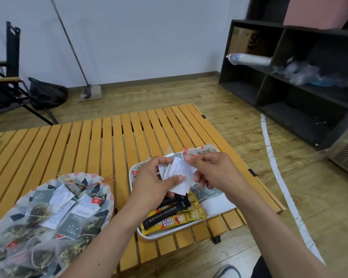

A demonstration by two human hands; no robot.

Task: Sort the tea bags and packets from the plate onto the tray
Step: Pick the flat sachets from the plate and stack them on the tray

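A patterned plate [100, 178] at the lower left holds several mesh tea bags [38, 211] and grey-and-white packets [72, 224]. To its right lies a white tray [219, 205] with yellow and black coffee sticks [175, 217], tea bags and grey packets [206, 192]. Above the tray, my left hand [153, 181] and my right hand [211, 170] together pinch a small bunch of white packets [181, 173]. The hands hide the tray's middle.
Both plate and tray rest on a low slatted wooden table [88, 141] whose right edge is near the tray. A dark shelf unit [289, 77] stands at the right, a folding chair [8, 81] and a mop [88, 91] at the back left.
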